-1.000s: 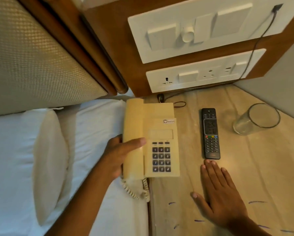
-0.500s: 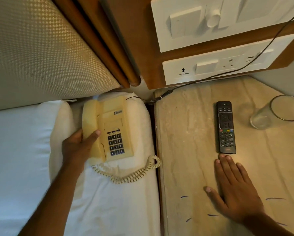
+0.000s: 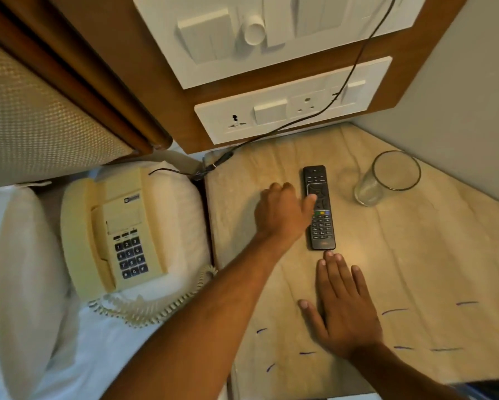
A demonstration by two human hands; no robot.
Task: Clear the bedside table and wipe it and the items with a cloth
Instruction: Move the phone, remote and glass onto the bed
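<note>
The black remote (image 3: 320,215) lies flat on the beige marble bedside table (image 3: 415,269). My left hand (image 3: 283,212) reaches across to it, thumb resting on the remote's middle, fingers loosely curled just left of it, not closed around it. My right hand (image 3: 343,307) lies flat and open on the table, fingertips just short of the remote's near end. An empty drinking glass (image 3: 387,177) stands to the right of the remote. The cream telephone (image 3: 109,232) sits on a white pillow (image 3: 29,284) on the bed, its coiled cord (image 3: 161,307) trailing toward the table.
A black cable (image 3: 294,122) runs from the wall socket panel (image 3: 294,102) down to the table's back-left corner. A switch panel hangs above. The padded headboard (image 3: 40,111) is at the left, a grey wall at the right.
My left hand let go of the telephone, which stays on the pillow, and swung right across the table to the remote. My right hand has stayed flat on the table.
</note>
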